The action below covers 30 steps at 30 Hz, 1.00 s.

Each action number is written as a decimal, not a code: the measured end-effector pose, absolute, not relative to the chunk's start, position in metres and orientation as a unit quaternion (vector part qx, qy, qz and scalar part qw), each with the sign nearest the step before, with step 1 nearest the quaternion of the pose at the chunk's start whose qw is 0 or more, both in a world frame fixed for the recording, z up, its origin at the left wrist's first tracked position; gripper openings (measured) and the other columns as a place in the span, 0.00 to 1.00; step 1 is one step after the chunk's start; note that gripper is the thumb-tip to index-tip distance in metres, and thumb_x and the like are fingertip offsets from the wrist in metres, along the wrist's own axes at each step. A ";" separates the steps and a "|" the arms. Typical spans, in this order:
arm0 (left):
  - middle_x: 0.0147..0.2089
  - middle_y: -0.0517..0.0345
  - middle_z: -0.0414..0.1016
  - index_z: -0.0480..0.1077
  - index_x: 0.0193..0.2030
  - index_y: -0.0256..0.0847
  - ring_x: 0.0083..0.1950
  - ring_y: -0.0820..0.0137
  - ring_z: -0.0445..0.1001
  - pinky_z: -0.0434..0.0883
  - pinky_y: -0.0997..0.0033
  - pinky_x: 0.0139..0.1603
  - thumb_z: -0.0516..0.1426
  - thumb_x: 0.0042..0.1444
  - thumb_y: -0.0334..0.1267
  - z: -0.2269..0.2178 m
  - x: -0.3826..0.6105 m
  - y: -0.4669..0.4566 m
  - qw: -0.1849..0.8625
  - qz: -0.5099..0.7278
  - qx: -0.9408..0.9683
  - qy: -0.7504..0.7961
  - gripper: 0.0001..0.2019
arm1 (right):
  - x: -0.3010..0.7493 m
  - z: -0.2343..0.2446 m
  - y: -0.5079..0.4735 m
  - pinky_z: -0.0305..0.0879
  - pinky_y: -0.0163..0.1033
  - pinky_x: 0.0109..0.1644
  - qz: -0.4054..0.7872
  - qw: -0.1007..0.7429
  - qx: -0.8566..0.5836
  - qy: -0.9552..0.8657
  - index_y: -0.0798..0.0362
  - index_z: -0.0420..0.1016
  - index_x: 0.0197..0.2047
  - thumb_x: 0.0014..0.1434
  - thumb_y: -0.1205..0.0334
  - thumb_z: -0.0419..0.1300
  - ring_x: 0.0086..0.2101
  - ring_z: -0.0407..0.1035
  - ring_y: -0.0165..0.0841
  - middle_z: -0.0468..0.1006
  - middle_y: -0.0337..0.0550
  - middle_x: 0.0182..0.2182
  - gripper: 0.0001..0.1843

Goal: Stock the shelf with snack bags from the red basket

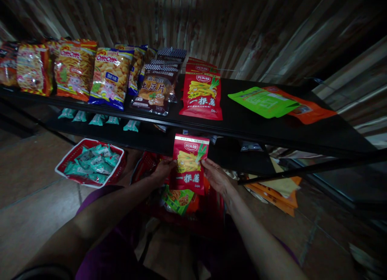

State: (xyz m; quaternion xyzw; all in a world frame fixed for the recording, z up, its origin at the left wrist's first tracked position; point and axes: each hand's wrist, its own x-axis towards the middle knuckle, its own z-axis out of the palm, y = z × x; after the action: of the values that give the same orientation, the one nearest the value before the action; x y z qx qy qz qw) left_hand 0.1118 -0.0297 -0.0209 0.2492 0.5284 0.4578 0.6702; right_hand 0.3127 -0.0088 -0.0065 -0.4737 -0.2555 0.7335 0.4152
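Between my two hands is a red snack bag [190,163] with yellow sticks and a green onion printed on it, its front facing me. My left hand [165,170] pinches its left edge, and my right hand [215,174] grips the right edge. Below the bag lies a red basket [145,161] holding a green snack packet [178,200] and other packets, partly hidden by my arms and the bag. Matching red snack bags [202,92] stand in a row on the black shelf [242,125] just above.
Left on the shelf stand brown potato-chip bags [154,88], a blue-edged bag [110,78] and orange noodle-snack bags [75,70]. Green [266,102] and orange [317,110] pouches lie flat at right. A white-rimmed basket [59,165] of teal packets sits on the floor, near orange packaging [281,199].
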 end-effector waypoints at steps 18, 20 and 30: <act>0.19 0.61 0.71 0.71 0.24 0.36 0.23 0.74 0.69 0.64 0.75 0.28 0.65 0.36 0.31 -0.023 0.113 -0.031 0.725 0.386 0.218 0.527 0.07 | 0.315 -0.023 -0.002 0.75 0.40 0.33 0.695 0.452 -0.529 -0.183 0.52 0.77 0.33 0.41 0.66 0.71 0.26 0.76 0.35 0.82 0.40 0.26 0.13; 0.20 0.61 0.72 0.71 0.24 0.36 0.24 0.74 0.69 0.65 0.75 0.29 0.65 0.37 0.31 -0.020 0.114 -0.031 0.722 0.399 0.207 0.526 0.07 | 0.315 -0.020 -0.004 0.75 0.39 0.33 0.707 0.440 -0.518 -0.194 0.51 0.77 0.33 0.41 0.66 0.71 0.26 0.76 0.35 0.82 0.40 0.27 0.13; 0.22 0.62 0.73 0.73 0.28 0.37 0.27 0.73 0.71 0.69 0.74 0.33 0.67 0.40 0.35 -0.018 0.108 -0.028 0.691 0.473 0.180 0.517 0.09 | 0.313 -0.014 -0.012 0.74 0.35 0.35 0.759 0.344 -0.492 -0.250 0.53 0.77 0.38 0.41 0.69 0.70 0.29 0.77 0.32 0.83 0.41 0.32 0.17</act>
State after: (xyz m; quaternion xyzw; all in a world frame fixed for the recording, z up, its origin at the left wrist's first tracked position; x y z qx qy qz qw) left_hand 0.1082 -0.0279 -0.0176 0.1802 0.5170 0.4727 0.6905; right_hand 0.3128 -0.0123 -0.0140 -0.4924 -0.2498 0.7593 0.3442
